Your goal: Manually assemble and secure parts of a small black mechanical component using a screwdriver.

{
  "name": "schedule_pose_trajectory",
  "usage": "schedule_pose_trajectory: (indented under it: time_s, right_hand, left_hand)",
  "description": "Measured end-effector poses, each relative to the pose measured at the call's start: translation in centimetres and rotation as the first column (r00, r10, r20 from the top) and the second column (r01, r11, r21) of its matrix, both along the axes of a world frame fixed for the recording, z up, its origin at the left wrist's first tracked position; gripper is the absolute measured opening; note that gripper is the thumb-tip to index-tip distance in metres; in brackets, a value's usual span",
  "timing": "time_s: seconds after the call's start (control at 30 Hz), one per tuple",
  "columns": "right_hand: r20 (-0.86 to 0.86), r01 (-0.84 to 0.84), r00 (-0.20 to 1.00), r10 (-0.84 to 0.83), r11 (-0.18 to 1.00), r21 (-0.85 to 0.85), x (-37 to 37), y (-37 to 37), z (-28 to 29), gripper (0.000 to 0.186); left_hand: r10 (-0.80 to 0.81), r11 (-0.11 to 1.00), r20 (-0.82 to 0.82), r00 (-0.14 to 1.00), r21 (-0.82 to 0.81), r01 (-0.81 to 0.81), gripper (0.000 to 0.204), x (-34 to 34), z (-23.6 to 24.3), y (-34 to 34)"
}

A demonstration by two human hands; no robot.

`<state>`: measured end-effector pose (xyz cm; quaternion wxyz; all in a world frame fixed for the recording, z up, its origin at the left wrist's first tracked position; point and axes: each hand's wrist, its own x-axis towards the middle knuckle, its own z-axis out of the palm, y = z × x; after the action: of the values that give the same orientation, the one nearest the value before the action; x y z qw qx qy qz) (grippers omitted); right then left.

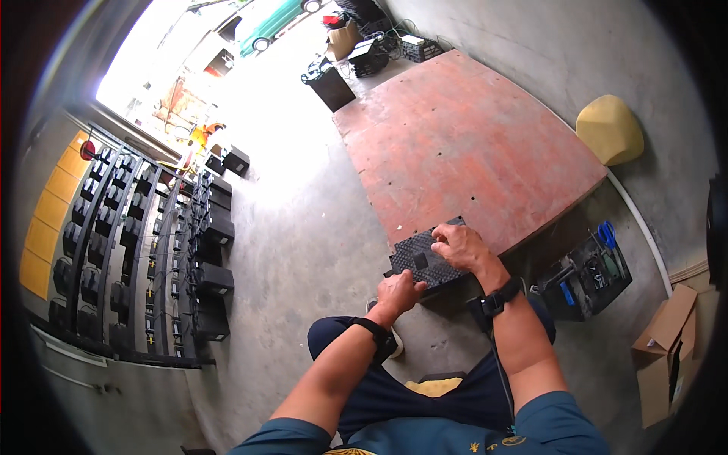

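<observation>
A black box [432,274] with a textured, ribbed top and a small smooth square in its middle lies at the near corner of a low, reddish board [470,144]. My left hand [400,294] is at the box's near left edge, its fingers curled and the thumb toward the box. Over the far right part of the box, my right hand [461,247] is bent, with thumb and fingertips drawn together close to the surface. Whatever either hand pinches is too small or hidden to name.
Right of my legs stands a black tool crate [588,280] with blue-handled scissors [607,233]. An opened cardboard box [667,356] lies at far right, below a yellow stool [609,130] by the wall. Left, a rack [114,243] holds black units; several black boxes [214,279] line it.
</observation>
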<state>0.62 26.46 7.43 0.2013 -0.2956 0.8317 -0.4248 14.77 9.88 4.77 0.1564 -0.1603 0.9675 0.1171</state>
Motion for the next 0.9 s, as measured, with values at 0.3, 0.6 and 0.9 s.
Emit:
schedule_pose_trajectory:
  time_s: [0.3,0.6,0.9]
  right_hand:
    - [-0.01,0.014,1.0,-0.014,1.0,-0.016,-0.1,-0.2,-0.4,0.035]
    - [-0.05,0.013,0.999,-0.013,1.0,-0.003,-0.2,-0.3,-0.9,0.034]
    - [-0.035,0.004,0.999,-0.005,1.0,-0.02,-0.2,-0.7,-1.2,0.033]
  left_hand:
    - [-0.291,0.956,-0.013,0.957,-0.051,0.29,0.026,0.0,-0.2,-1.1]
    - [0.236,0.967,-0.046,0.971,0.113,-0.229,0.044,1.6,-0.3,0.8]
    - [-0.117,0.988,-0.088,0.989,0.093,0.125,0.026,1.1,-1.1,-1.6]
